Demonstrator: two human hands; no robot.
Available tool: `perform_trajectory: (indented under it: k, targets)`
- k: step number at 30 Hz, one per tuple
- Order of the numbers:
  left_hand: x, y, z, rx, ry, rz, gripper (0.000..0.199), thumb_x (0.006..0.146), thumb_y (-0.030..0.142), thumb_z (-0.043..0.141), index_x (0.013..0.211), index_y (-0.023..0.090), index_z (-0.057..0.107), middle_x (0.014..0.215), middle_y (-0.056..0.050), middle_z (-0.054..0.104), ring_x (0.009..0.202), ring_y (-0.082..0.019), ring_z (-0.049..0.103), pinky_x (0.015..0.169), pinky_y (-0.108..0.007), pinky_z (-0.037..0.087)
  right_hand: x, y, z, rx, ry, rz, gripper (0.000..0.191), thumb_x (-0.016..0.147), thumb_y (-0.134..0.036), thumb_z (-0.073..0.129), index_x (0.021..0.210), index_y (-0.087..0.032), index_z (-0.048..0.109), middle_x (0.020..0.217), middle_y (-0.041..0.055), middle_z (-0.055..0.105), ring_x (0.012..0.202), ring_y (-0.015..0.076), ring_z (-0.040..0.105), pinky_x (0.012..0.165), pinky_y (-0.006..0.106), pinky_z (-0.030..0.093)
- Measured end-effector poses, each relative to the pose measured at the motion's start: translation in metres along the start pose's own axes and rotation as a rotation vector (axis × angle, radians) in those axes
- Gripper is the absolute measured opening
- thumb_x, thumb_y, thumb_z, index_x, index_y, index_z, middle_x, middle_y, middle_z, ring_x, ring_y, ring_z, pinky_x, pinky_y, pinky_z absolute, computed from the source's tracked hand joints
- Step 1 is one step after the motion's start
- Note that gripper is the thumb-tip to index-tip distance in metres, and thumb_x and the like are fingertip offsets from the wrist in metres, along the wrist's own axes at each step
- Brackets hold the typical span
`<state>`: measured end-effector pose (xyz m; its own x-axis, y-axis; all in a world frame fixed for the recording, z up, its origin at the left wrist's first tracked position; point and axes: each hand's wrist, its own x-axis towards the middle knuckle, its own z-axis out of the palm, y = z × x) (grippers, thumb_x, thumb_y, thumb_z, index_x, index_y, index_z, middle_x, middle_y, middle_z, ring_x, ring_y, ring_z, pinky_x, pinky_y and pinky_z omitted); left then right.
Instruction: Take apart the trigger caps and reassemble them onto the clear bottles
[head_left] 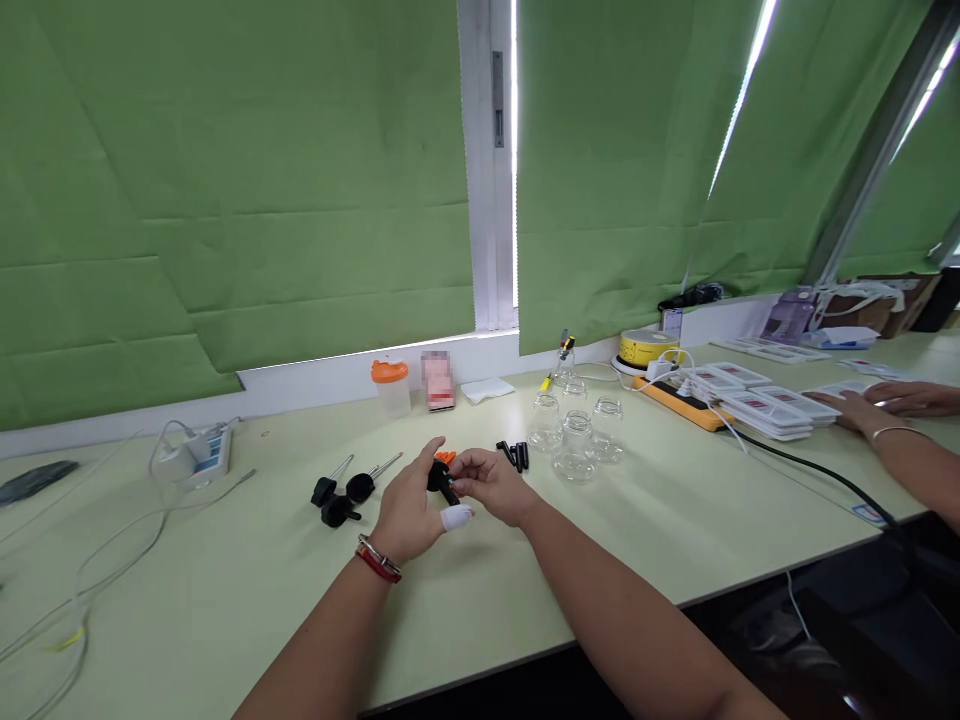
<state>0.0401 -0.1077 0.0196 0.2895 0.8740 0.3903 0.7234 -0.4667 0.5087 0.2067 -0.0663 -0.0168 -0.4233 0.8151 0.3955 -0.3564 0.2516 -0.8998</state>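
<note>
Over the table, my left hand (409, 510) grips a black plastic cap with a projecting lever (448, 488); its thumb has a white wrapping on the tip. The fingers of my right hand (496, 485) pinch the same piece from the other side. Part of the piece is hidden by my hands. Left of them lie several black caps (361, 487), some with thin metal rods. Small orange parts (445, 458) are just behind my hands. Several short black pieces (514, 456) lie beyond my right hand, near several clear glass bottles (576, 450).
An orange-lidded plastic cup (391, 388) and a pink phone-like item (438, 382) stand by the wall. On the left are a power strip (214, 453) and loose cables. To the right are an orange power strip (679, 403), stacked white trays (769, 412) and another person's hands (855, 410).
</note>
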Motion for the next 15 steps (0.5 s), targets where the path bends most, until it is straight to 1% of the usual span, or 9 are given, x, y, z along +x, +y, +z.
perform_trajectory:
  k: [3,8,15]
  targets:
    - [-0.0013,0.0,0.0017,0.043,0.029,0.034,0.086,0.067,0.04,0.068,0.142,0.025,0.027,0.119,-0.01,0.059,0.107,-0.029,0.055,0.089,-0.039,0.041,-0.0002,0.0004,-0.001,0.025,0.002,0.021,0.028,0.066,-0.033,0.077,0.083,-0.016,0.062,0.072,0.0002,0.063,0.064,0.0125,0.058,0.066,0.031,0.048]
    - [-0.0014,0.0014,0.0033,0.105,0.043,0.037,0.088,0.066,0.04,0.07,0.142,0.024,0.028,0.117,-0.01,0.059,0.107,-0.028,0.055,0.09,-0.039,0.042,-0.0005,-0.0002,-0.0017,0.055,0.014,0.057,0.029,0.067,-0.035,0.077,0.084,-0.015,0.065,0.067,-0.0004,0.063,0.058,0.0118,0.057,0.06,0.029,0.047]
    - [-0.0019,0.0053,0.0035,0.127,0.045,0.053,0.089,0.064,0.042,0.071,0.142,0.025,0.03,0.121,-0.009,0.059,0.11,-0.029,0.055,0.092,-0.04,0.042,-0.0003,-0.0005,-0.0016,0.073,0.039,0.084,0.03,0.063,-0.034,0.08,0.08,-0.014,0.065,0.066,-0.0005,0.063,0.056,0.0114,0.057,0.06,0.03,0.047]
